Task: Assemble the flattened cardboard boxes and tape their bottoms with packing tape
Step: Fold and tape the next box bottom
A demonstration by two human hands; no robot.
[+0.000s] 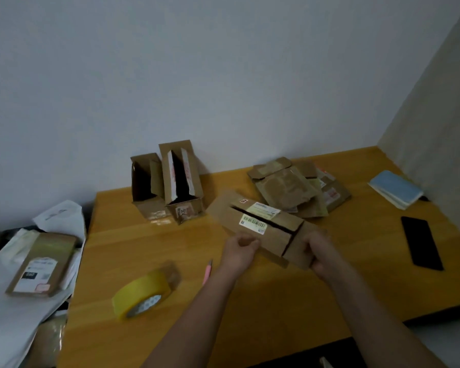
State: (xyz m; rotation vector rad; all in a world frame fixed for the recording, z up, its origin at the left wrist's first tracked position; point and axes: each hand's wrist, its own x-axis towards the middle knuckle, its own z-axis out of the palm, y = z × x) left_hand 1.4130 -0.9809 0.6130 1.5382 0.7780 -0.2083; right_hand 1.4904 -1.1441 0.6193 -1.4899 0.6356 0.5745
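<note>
- both hands hold a cardboard box (266,232) over the middle of the wooden table (303,296): the left hand (241,248) curls round its near left edge, the right hand (318,251) grips its right end flap.
- the box looks squared up with its flaps folded shut, a dark seam gaping between them, so the step in hand seems to be closing the bottom.
- next likely needs the flaps pressed flat and one hand freed for the yellow tape roll (141,296) lying near left.
- two assembled boxes (168,187) stand by the wall; flattened boxes (295,187) wait behind.
</note>
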